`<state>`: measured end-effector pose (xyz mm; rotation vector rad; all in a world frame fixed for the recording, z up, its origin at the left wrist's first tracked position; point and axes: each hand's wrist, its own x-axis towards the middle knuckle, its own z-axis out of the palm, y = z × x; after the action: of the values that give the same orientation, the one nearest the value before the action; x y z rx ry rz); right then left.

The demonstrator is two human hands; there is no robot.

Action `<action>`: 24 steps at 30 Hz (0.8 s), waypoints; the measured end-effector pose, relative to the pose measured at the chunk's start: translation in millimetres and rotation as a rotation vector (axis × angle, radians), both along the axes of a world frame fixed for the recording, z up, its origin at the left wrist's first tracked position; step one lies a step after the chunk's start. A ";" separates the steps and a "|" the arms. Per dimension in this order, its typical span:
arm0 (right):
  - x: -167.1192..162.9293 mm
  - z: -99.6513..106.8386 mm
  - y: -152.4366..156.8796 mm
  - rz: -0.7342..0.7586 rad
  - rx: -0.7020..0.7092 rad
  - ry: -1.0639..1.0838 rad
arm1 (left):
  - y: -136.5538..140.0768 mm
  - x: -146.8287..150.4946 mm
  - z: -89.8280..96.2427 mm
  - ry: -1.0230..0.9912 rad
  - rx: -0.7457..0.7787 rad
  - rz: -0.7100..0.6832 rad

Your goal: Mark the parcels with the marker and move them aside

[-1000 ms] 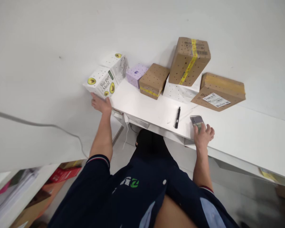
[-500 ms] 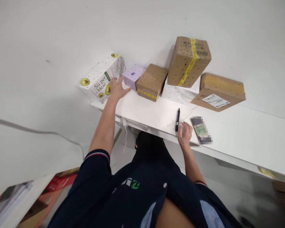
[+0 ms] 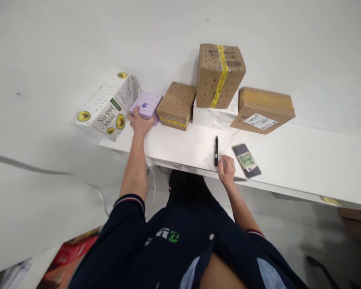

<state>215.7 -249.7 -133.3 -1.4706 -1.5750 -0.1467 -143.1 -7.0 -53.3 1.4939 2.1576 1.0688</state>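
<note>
My left hand (image 3: 141,123) is on the front of a small purple box (image 3: 147,102), with the fingers at its left side and the thumb near its front right corner. Left of it, close to my fingers, stands a white "Su-per Meal" carton (image 3: 104,110) with avocado pictures. My right hand (image 3: 227,168) rests at the table's front edge, fingers loosely bent and apart, holding nothing. Just left of that hand lies a black marker pen (image 3: 216,150). To its right is a phone (image 3: 246,159) with a green banknote on its back.
Along the wall stand a low brown box (image 3: 176,103), a tall brown box (image 3: 221,76) stacked on a white dotted box (image 3: 213,117), and a brown box with a label (image 3: 263,110). They share a narrow white table (image 3: 303,160). A white cable (image 3: 154,180) hangs below its front edge.
My left hand has moved from beside the white carton onto the purple box. My right hand stays at the table edge. The whole view has shifted slightly.
</note>
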 end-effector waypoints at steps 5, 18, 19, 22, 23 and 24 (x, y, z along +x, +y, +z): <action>1.7 0.7 -1.2 -0.005 -0.022 0.039 | -108.7 15.7 -6.3 0.027 -0.007 0.289; 3.1 9.0 -1.9 0.030 -0.073 0.097 | -221.6 46.5 -34.0 -0.202 -0.027 -0.678; 3.0 10.3 -2.2 0.057 -0.082 0.091 | -216.8 49.3 -37.8 -0.261 -0.019 -0.735; -0.1 13.0 -3.0 0.119 -0.112 0.079 | -208.6 62.1 -51.4 -0.451 0.048 -0.740; -2.3 13.4 -3.1 0.139 -0.125 0.074 | -209.0 67.0 -56.4 -0.503 0.068 -0.698; -5.1 13.6 -3.0 0.161 -0.139 0.068 | -210.9 71.6 -61.3 -0.544 0.081 -0.651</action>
<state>210.6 -252.6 -119.7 -1.4311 -1.6676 0.1071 -71.4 -217.9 -114.6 1.5420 1.1590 1.1399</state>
